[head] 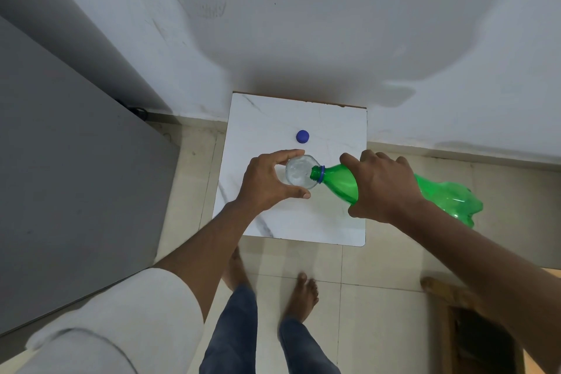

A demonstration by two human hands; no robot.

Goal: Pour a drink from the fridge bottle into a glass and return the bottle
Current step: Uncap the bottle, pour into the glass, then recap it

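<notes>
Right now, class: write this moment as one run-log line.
phase: pouring | right hand: grips tilted green bottle, mouth over glass | left hand: holds glass | blue cap: off, on table

1 green bottle (343, 184), 1 glass (299, 172), 1 blue cap (302, 136) at 12 o'clock of the glass, 1 small table (334, 222), 2 hands: left hand (267, 181), right hand (384, 188), 2 bare feet.

Head view: worn on my head, looking steeply down, close over my small table (334, 222).
Shared: nothing, single view.
</notes>
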